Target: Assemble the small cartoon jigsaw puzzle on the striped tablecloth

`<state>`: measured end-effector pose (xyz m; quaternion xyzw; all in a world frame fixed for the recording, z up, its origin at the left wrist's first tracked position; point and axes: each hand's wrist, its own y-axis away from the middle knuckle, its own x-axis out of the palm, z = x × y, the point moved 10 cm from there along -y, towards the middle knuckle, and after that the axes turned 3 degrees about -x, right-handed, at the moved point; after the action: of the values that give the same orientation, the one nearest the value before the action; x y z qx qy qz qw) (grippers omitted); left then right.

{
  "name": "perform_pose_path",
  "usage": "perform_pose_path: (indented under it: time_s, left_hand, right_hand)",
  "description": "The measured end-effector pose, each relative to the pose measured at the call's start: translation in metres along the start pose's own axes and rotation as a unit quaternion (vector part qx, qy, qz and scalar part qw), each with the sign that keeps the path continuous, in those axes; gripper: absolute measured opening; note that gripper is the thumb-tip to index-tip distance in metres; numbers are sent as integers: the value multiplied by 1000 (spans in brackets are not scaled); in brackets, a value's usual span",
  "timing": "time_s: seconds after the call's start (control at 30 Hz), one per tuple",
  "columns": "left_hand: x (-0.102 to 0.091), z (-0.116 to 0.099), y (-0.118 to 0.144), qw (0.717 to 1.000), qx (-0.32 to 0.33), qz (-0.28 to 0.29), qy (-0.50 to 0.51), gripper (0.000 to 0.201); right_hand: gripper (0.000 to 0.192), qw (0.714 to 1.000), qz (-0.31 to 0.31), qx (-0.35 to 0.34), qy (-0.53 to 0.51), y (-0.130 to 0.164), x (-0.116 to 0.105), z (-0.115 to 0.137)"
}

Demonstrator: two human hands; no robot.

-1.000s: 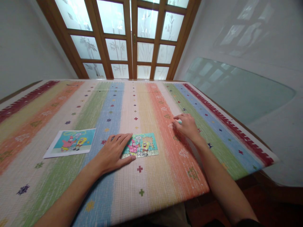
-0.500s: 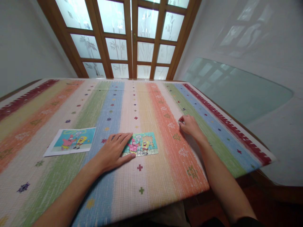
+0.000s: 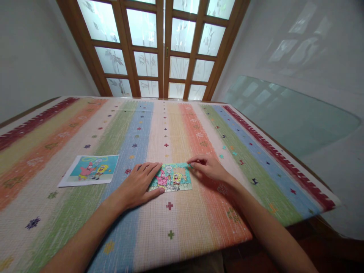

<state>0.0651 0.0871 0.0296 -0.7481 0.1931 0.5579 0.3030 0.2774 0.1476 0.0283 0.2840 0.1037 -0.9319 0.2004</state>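
Observation:
A small jigsaw puzzle (image 3: pixel 170 182) with cartoon figures lies on the striped tablecloth, partly filled in. A tan patch without pieces shows in its upper right. Flat across the puzzle's left edge rests my left hand (image 3: pixel 142 180), fingers stretched out and thumb along the lower edge. My right hand (image 3: pixel 209 167) is at the puzzle's upper right corner, thumb and forefinger pinched on a small puzzle piece (image 3: pixel 189 164), mostly hidden by the fingertips. Several loose teal pieces (image 3: pixel 234 153) lie beyond the right hand.
To the left lies a printed picture sheet (image 3: pixel 95 168) showing the same cartoon figures. The patterned tablecloth (image 3: pixel 159 235) covers the table, whose front edge is close to me. Wooden glass-paned doors (image 3: pixel 163 57) stand behind, and a white wall runs along the right.
My right hand has moved left from the loose pieces to the puzzle's upper right corner, uncovering those pieces. My left hand stays on the puzzle. The camera view has shifted slightly.

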Motion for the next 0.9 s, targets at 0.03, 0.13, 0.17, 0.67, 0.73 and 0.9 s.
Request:
perform_pose_path:
  time_s: [0.03,0.13,0.17,0.67,0.73,0.9]
  left_hand:
    - [0,0,0,1000,-1,0,1,62]
    - [-1,-1,0,1000,-4,-3,4,63]
    - [-1,-1,0,1000,-4,-3,4,63]
    - [0,-1,-1,1000,0,5,-2,61]
    - [-1,-1,-2,1000,1,6,0,61]
    - [-1,-1,-2,1000,-3,13,4,59]
  right_hand:
    - [18,1000,19,11,-17,1,9,1]
    - [12,998,35,29,-32,3,23,3]
    - [11,999,34,31,-29,3,25,3]
    - [6,997,33,22,71,4,26,10]
    - [5,996,33,11,86,4,25,11]
    - [4,994,40,-6,98,4,25,11]
